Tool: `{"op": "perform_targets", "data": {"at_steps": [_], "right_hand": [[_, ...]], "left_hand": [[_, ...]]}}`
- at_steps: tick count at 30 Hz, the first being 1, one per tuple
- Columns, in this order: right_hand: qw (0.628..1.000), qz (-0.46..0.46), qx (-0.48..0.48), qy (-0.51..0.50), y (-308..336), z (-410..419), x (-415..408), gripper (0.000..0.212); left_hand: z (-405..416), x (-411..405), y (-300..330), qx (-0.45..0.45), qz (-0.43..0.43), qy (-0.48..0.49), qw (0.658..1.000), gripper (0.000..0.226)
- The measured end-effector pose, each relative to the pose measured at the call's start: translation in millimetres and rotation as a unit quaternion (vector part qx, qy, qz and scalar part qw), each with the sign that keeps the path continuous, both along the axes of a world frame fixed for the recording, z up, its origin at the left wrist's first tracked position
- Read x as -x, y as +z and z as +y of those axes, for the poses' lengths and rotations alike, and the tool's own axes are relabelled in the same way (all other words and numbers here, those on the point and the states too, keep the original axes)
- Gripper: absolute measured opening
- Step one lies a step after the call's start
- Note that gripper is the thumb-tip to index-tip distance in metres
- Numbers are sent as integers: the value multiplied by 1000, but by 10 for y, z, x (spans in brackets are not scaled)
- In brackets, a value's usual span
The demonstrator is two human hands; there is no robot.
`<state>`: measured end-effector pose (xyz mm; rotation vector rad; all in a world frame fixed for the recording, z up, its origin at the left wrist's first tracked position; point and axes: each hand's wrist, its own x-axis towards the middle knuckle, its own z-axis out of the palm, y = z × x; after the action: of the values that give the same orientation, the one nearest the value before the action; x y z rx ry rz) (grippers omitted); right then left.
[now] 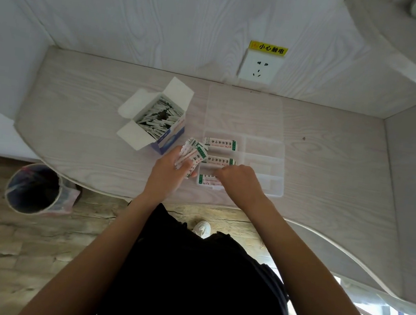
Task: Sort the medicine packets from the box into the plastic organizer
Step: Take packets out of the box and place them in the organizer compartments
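My left hand (167, 170) grips fanned medicine packets (193, 155), just left of organizer (264, 161); right hand (238, 178), fingers curled, presses packet into nearest compartment.

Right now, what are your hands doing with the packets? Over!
Left hand holds a bunch of packets. Right hand reaches into the organizer, nearest left slot. Box open, still full. Nothing in the way.

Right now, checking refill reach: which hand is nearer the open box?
Left. The left hand, gripping a bunch of packets, sits just beside the box; the right hand is farther, over the organizer.
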<state>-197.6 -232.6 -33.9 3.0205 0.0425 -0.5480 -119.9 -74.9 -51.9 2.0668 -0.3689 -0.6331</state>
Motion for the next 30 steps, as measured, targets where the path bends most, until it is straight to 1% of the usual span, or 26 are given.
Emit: {"op": "perform_targets", "data": {"at_steps": [1,2,3,4,5,6,7,8,9,10,11,12,14,15,18,21,24,26,28,30], "right_hand": [[1000,-25,-5,8,-4,10,21,32],[997,-69,-6,20,-26,5,40,34],[993,-117,-22,27,-76,-21,64,40],[985,-160,-50,30,-133,-57,92,47],[975,-202,-86,31,-194,-89,123,49],[964,-230,-135,17,-237,-100,157,45],[944,-258,-202,-27,-254,-101,175,35],[916,-269,-279,-105,-198,-84,172,22],[869,-275,-356,-206,-146,-62,169,15],[817,-262,-422,-293,-83,-34,157,15],[774,-237,-471,-350,-32,-19,140,16],[747,-208,-504,-380,1,-9,122,16],[712,-156,-554,-402,49,24,91,20],[704,-145,-563,-407,54,39,81,23],[718,-156,-533,-420,23,39,95,28],[715,-172,-526,-427,7,3,121,33],[708,-174,-536,-426,17,-14,127,38],[704,-169,-544,-424,6,-31,114,39],[698,-157,-565,-410,20,-47,99,38],[684,-140,-597,-396,27,-69,93,36]], "left_hand": [[0,2,6,2,0,1,1000,21],[-2,6,20,6,1,1,1000,20],[-7,9,25,12,6,1,1000,19],[-14,13,35,22,15,3,1000,19],[-22,15,38,33,28,7,999,19],[-29,17,47,42,40,12,998,20],[-32,18,53,49,50,15,997,19],[-38,21,68,54,57,14,997,17],[-43,24,77,59,62,10,996,15],[-50,29,96,66,66,5,996,14],[-58,33,109,75,69,-2,995,13],[-68,39,128,82,72,-13,994,14],[-83,49,151,97,79,-41,991,17],[-92,57,164,106,87,-53,989,20],[-139,83,216,120,113,-74,984,22],[-170,96,224,133,149,-47,979,16],[-168,87,179,111,127,-44,985,19],[-148,80,166,105,130,-48,985,20],[-128,77,163,104,132,-57,984,17],[-112,77,178,96,124,-68,985,17]]}}
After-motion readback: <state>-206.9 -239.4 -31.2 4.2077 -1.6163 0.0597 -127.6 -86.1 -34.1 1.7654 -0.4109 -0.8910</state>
